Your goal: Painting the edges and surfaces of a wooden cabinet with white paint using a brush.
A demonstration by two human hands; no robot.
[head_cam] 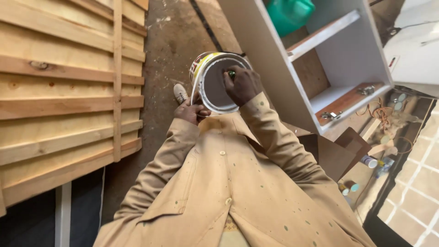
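Observation:
A round paint can (215, 80) with a white inside and a yellow and red outside is tilted toward me, its mouth open. My left hand (192, 112) grips its lower left rim and steadies it against my tan, paint-speckled coat. My right hand (242, 84) reaches into the can's mouth with the fingers closed on a small green-tipped thing, mostly hidden by the fingers. What lies deeper in the can cannot be seen.
A wooden slatted panel (64, 91) stands at the left. A white cabinet (338, 59) with shelves lies at the right, with a green container (290, 13) inside. Small bottles and cords (379, 137) litter the ground at the right. My shoe (180, 93) rests on the dirt floor.

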